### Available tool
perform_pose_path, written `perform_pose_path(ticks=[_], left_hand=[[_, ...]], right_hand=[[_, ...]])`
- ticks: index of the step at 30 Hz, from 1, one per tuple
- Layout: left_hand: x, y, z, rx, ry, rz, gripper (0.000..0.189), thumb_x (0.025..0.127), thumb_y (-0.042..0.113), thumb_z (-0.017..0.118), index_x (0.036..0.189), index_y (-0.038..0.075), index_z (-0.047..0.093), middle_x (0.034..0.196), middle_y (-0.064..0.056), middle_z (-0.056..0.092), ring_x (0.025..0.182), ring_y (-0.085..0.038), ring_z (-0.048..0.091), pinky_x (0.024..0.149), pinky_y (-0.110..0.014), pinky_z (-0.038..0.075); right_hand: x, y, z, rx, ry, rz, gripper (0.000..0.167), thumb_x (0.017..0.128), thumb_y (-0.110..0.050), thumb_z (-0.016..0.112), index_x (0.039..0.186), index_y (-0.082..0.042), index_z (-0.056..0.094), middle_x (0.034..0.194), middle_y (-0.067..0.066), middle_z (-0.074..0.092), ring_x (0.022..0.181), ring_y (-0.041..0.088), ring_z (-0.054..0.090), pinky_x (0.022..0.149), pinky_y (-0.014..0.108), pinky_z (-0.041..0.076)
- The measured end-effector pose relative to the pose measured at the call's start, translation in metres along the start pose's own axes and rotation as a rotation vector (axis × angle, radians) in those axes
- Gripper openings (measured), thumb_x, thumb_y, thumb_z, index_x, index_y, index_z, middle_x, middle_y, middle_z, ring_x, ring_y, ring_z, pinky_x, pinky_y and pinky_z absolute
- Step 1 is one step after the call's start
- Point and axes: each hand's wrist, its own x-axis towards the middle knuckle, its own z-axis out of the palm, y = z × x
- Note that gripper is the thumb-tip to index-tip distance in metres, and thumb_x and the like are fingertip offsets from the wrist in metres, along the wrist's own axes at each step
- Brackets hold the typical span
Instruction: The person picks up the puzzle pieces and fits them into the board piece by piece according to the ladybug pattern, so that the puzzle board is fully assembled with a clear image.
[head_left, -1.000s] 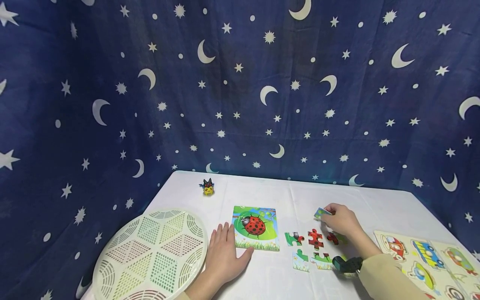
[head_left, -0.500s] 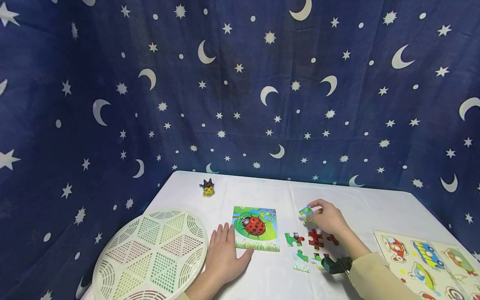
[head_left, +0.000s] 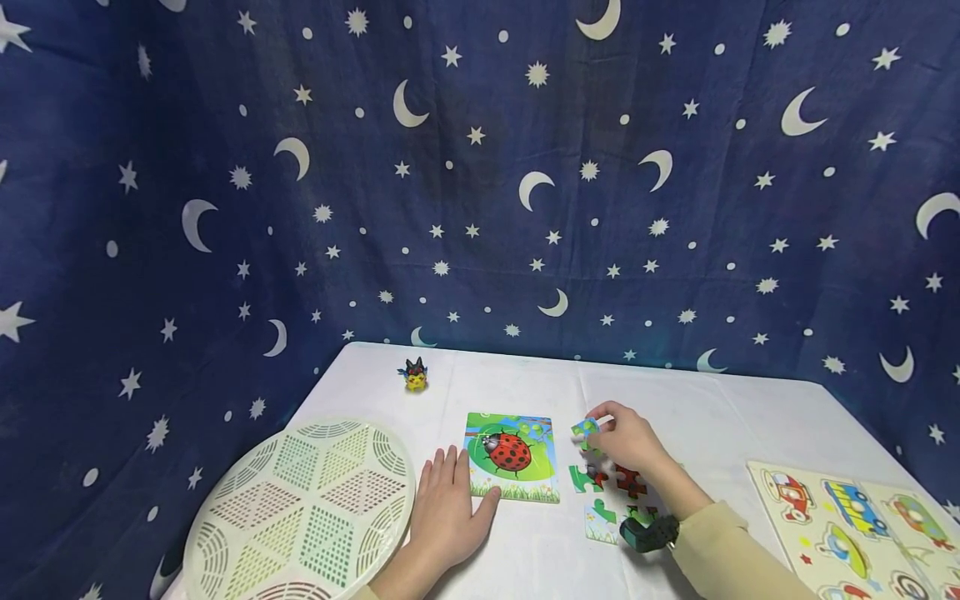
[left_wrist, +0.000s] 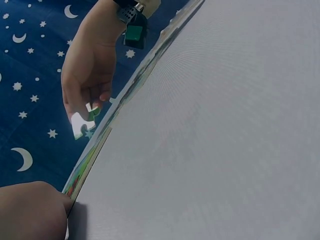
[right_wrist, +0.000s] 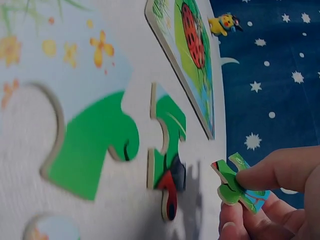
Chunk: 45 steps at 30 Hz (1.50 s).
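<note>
My right hand pinches a blue and green jigsaw piece between thumb and fingers, raised over the table just beyond the other pieces. Below it in the head view lie a green piece with a ladybug's head, a red spotted piece and a flowered corner piece. Part of the loose pieces is hidden behind my right hand and wrist. My left hand lies flat with fingers extended, its thumb against the lower edge of the ladybug picture board.
A round white patterned tray stands at the left. A small yellow figurine sits near the table's back edge. Vehicle-shape puzzle boards lie at the right. A blue star-and-moon curtain hangs behind the table.
My right hand has carried the blue and green jigsaw piece leftward, from beyond the right-hand pieces to beyond the ladybug-head piece. My left hand has stayed beside the picture board.
</note>
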Motion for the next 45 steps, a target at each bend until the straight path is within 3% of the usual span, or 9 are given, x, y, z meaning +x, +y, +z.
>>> perform_pose_path(ticks=[15, 24, 28, 33, 37, 45], left_hand=[[0.0, 0.0, -0.001, -0.013, -0.024, -0.019, 0.076, 0.097, 0.049, 0.061, 0.143, -0.011, 0.049, 0.147, -0.033, 0.046, 0.143, -0.049, 0.035, 0.12, -0.058, 0.022], [0.001, -0.002, 0.0, -0.002, -0.005, -0.006, 0.076, 0.096, 0.048, 0.062, 0.141, -0.012, 0.05, 0.146, -0.033, 0.048, 0.142, -0.05, 0.037, 0.119, -0.058, 0.024], [0.001, -0.002, 0.0, -0.004, -0.009, -0.009, 0.076, 0.096, 0.048, 0.062, 0.141, -0.012, 0.05, 0.146, -0.033, 0.048, 0.142, -0.05, 0.037, 0.119, -0.058, 0.024], [0.002, 0.0, 0.0, -0.005, -0.021, -0.008, 0.076, 0.097, 0.048, 0.061, 0.142, -0.012, 0.05, 0.147, -0.033, 0.047, 0.143, -0.049, 0.036, 0.12, -0.058, 0.023], [0.004, 0.0, 0.0, -0.001, -0.009, 0.011, 0.076, 0.097, 0.048, 0.061, 0.142, -0.012, 0.05, 0.146, -0.033, 0.048, 0.143, -0.049, 0.036, 0.119, -0.058, 0.023], [0.003, -0.001, 0.001, 0.017, -0.028, 0.002, 0.077, 0.098, 0.05, 0.059, 0.143, -0.012, 0.049, 0.147, -0.032, 0.047, 0.144, -0.049, 0.035, 0.12, -0.058, 0.022]], right_hand=[[0.006, -0.015, 0.029, 0.046, -0.038, -0.043, 0.036, 0.086, -0.007, 0.076, 0.119, -0.007, 0.063, 0.083, 0.006, 0.062, 0.061, 0.019, 0.059, 0.053, 0.032, 0.048], [0.01, -0.027, 0.04, 0.078, -0.026, -0.043, 0.034, 0.084, -0.003, 0.078, 0.115, -0.006, 0.064, 0.092, 0.008, 0.058, 0.062, 0.019, 0.06, 0.05, 0.031, 0.052], [0.011, -0.032, 0.045, 0.017, -0.013, -0.091, 0.033, 0.083, -0.004, 0.079, 0.113, -0.005, 0.065, 0.093, 0.007, 0.061, 0.068, 0.019, 0.061, 0.054, 0.03, 0.055], [0.013, -0.036, 0.05, -0.163, 0.018, -0.134, 0.033, 0.084, -0.013, 0.082, 0.113, -0.006, 0.068, 0.095, 0.004, 0.064, 0.081, 0.02, 0.06, 0.069, 0.037, 0.055], [0.016, -0.039, 0.052, -0.285, 0.032, -0.135, 0.034, 0.086, -0.019, 0.082, 0.116, -0.007, 0.069, 0.093, 0.004, 0.063, 0.082, 0.022, 0.057, 0.076, 0.042, 0.053], [0.019, -0.045, 0.058, -0.338, 0.012, -0.091, 0.039, 0.089, -0.022, 0.081, 0.122, -0.007, 0.069, 0.094, 0.005, 0.063, 0.084, 0.023, 0.056, 0.081, 0.045, 0.054]])
